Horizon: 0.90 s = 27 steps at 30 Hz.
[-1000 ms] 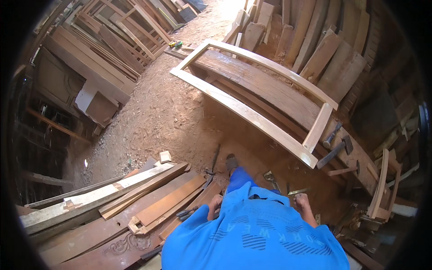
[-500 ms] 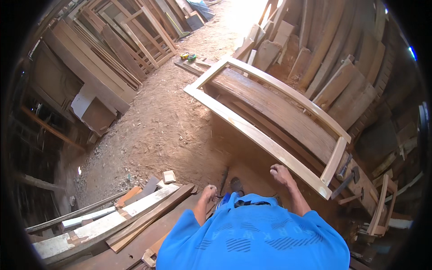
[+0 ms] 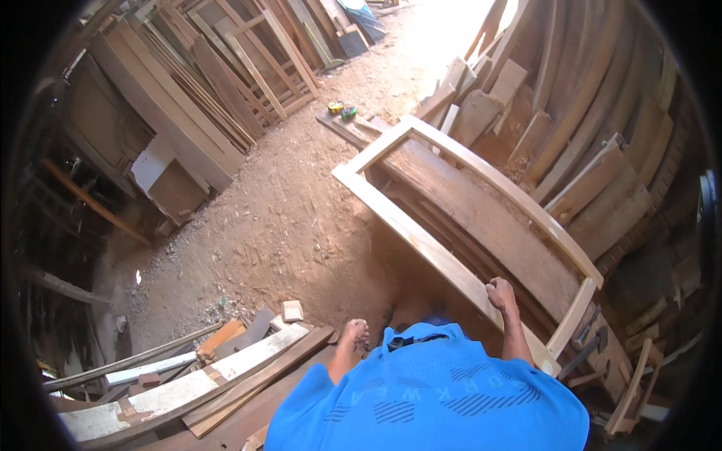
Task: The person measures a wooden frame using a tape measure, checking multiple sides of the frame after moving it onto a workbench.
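A pale wooden frame (image 3: pixel 421 239), rectangular with one gently curved long rail, lies across a brown wooden bench (image 3: pixel 481 199) in front of me on the right. My right hand (image 3: pixel 499 293) is curled into a fist over the frame's near rail; whether it touches the wood I cannot tell, and the inside of the fist is hidden. Down by my left side, my left hand (image 3: pixel 356 331) hangs with its fingers curled in and no object showing. It is nearest to the stacked boards (image 3: pixel 259 376) at lower left.
Two tape measures (image 3: pixel 342 111) sit at the bench's far end. A hammer (image 3: pixel 587 327) and other tools lie at its near right end. Planks and door panels (image 3: pixel 169 94) lean at the left; curved timbers (image 3: pixel 594 90) line the right. Wood chips cover the dirt floor (image 3: pixel 278 218).
The view has shifted, and the frame and bench sit closer to my body. My right hand has come from beside the near rail to over it. My left hand still hangs low.
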Each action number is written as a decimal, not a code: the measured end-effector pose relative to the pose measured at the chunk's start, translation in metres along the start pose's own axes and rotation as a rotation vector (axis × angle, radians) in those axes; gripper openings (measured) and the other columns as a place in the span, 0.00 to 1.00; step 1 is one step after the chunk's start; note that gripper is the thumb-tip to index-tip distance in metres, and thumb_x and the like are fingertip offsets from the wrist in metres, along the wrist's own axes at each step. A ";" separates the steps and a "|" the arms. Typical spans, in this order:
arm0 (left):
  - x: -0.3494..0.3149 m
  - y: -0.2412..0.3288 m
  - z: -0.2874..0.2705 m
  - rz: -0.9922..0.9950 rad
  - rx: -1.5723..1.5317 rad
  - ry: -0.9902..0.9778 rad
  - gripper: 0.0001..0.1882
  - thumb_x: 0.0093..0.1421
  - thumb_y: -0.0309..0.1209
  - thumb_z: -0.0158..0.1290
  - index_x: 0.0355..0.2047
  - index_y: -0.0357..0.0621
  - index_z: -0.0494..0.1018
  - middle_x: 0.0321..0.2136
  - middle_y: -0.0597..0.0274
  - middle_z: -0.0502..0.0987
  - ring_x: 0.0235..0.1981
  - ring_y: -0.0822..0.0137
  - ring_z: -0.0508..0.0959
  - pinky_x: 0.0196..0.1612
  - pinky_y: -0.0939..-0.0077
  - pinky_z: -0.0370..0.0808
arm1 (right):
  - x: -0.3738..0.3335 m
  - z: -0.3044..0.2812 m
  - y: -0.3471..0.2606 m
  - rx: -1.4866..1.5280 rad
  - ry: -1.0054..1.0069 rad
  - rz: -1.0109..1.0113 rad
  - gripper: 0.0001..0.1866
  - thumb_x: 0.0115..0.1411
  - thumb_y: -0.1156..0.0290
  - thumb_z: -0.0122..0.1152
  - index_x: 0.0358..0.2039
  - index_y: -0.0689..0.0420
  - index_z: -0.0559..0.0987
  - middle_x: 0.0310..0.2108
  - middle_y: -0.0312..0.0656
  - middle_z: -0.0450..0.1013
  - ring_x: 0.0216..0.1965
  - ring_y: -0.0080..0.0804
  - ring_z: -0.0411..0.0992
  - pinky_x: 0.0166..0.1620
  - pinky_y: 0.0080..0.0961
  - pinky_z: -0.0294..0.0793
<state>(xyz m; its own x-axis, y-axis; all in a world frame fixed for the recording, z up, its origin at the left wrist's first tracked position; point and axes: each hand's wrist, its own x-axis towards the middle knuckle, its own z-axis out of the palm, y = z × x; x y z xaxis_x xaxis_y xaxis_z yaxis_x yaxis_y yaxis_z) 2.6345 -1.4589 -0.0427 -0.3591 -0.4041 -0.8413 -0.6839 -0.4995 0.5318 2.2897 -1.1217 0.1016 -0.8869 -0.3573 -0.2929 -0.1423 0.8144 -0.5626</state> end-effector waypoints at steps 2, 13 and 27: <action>0.009 0.012 0.002 -0.010 0.015 0.064 0.20 0.63 0.39 0.50 0.52 0.42 0.68 0.39 0.55 0.78 0.27 0.69 0.78 0.24 0.77 0.74 | 0.027 -0.003 -0.008 0.017 0.016 -0.012 0.20 0.49 0.65 0.51 0.37 0.67 0.80 0.37 0.64 0.75 0.45 0.54 0.74 0.50 0.41 0.71; 0.099 0.204 0.002 0.396 -0.069 0.247 0.23 0.61 0.37 0.52 0.53 0.36 0.67 0.36 0.57 0.76 0.26 0.73 0.75 0.24 0.78 0.73 | 0.167 0.009 -0.073 0.119 0.039 -0.110 0.18 0.53 0.66 0.53 0.38 0.66 0.79 0.35 0.61 0.76 0.41 0.54 0.75 0.47 0.43 0.73; 0.268 0.634 -0.017 0.946 0.588 0.415 0.32 0.54 0.40 0.56 0.55 0.36 0.63 0.47 0.38 0.72 0.49 0.47 0.74 0.54 0.58 0.69 | 0.269 0.072 -0.211 -0.139 -0.093 0.380 0.45 0.54 0.59 0.63 0.68 0.54 0.52 0.65 0.68 0.45 0.64 0.72 0.47 0.66 0.54 0.48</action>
<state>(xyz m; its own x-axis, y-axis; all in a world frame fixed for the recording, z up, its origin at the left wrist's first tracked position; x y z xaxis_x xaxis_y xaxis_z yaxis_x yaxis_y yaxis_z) 2.1154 -1.8969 0.0705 -0.7188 -0.6951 0.0149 -0.4836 0.5152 0.7076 2.1125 -1.4228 0.0855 -0.8452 -0.0534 -0.5318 0.1243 0.9480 -0.2929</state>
